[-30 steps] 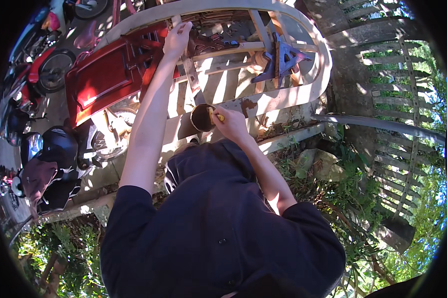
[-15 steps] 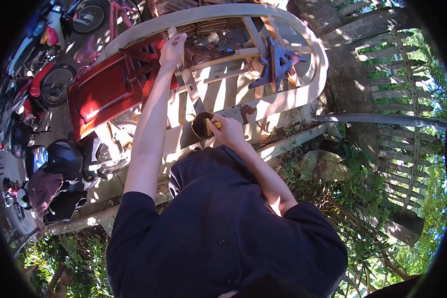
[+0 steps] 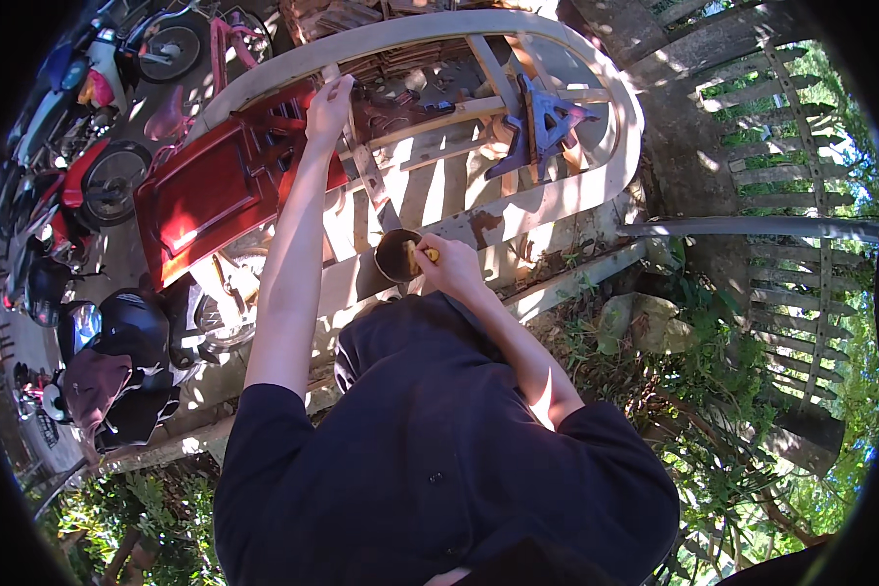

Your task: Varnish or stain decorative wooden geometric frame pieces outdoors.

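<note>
My right hand (image 3: 447,266) is closed round a yellow-handled tool (image 3: 428,255), apparently a brush, whose end is in a dark round container (image 3: 397,252) at the near rail of a pale, oval-ended wooden frame (image 3: 623,137). My left hand (image 3: 330,107) is raised by a crossbar of that frame, fingers curled; whatever they grip is too small to make out. Beside it lies a glossy red panel (image 3: 205,195) with carved openings. Dark shiny wooden pieces (image 3: 400,112) are just right of it, and a dark purplish angular piece (image 3: 537,127) rests toward the frame's rounded end.
Motorbikes (image 3: 107,195) stand along the left, one with dark cloth (image 3: 98,400) on it, and pink bicycle parts (image 3: 171,117) lie behind the panel. A slatted structure (image 3: 781,176) and metal bar (image 3: 752,228) are on the right. Plants (image 3: 693,430) grow close by.
The whole view has shifted slightly downward in the picture. Both my hands keep about the same places relative to the frame and container, with only slight movement.
</note>
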### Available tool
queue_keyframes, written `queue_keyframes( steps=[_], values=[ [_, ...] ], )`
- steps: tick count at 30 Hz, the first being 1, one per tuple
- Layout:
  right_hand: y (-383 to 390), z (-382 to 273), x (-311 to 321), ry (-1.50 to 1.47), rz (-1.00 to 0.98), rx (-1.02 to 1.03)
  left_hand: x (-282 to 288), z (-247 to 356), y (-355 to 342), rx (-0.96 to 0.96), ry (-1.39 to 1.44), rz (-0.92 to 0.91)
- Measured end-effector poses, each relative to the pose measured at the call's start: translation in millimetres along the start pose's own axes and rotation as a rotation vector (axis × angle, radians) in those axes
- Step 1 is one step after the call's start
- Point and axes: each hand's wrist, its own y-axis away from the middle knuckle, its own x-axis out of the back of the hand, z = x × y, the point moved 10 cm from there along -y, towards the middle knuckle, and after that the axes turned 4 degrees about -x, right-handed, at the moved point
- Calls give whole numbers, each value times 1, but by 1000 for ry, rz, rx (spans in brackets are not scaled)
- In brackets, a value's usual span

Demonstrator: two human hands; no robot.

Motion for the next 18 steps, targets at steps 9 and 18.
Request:
queue_keyframes(
  steps=[9, 18],
  values=[
    [-20, 27, 22, -324, -61, -174, 14, 29, 19, -104, -191, 86],
    [-78, 4, 113, -686, 188, -101, 30, 75, 50, -384, -225, 263]
  ],
)
